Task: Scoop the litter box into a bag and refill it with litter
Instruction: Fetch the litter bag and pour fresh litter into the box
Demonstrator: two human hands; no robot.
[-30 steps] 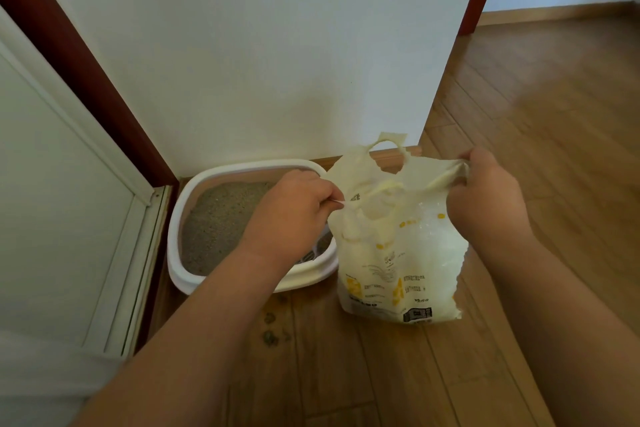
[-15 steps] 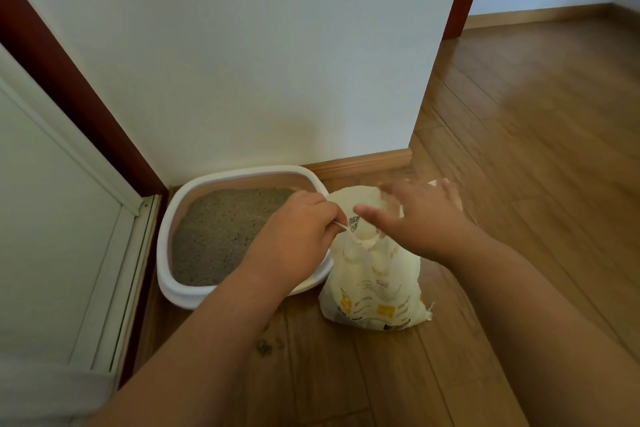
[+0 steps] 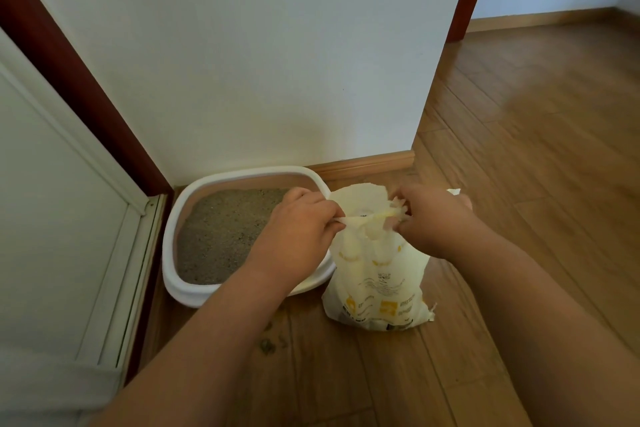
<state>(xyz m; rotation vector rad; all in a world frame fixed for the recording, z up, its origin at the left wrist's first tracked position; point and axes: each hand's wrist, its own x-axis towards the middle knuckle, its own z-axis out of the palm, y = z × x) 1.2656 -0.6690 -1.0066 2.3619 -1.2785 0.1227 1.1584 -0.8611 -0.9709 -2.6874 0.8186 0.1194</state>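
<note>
A white litter box (image 3: 180, 284) with grey litter (image 3: 221, 236) inside sits on the wooden floor against the wall. To its right stands a cream plastic bag (image 3: 377, 288) with yellow and black print. My left hand (image 3: 298, 232) pinches the left side of the bag's top edge, over the box's right rim. My right hand (image 3: 433, 218) grips the bunched right side of the same top edge. The plastic is stretched in a strip between the two hands. What the bag holds is hidden.
A white wall (image 3: 259, 62) rises behind the box, with a dark red door frame (image 3: 79, 87) and a white door (image 3: 52, 218) on the left. A few litter crumbs (image 3: 266, 345) lie on the floor in front of the box. Wooden floor (image 3: 536, 149) stretches to the right.
My right hand let go of the bag's far handle, swept left over the bag and now grips the top edge close to my left hand. The bag's mouth has gone from wide to narrow.
</note>
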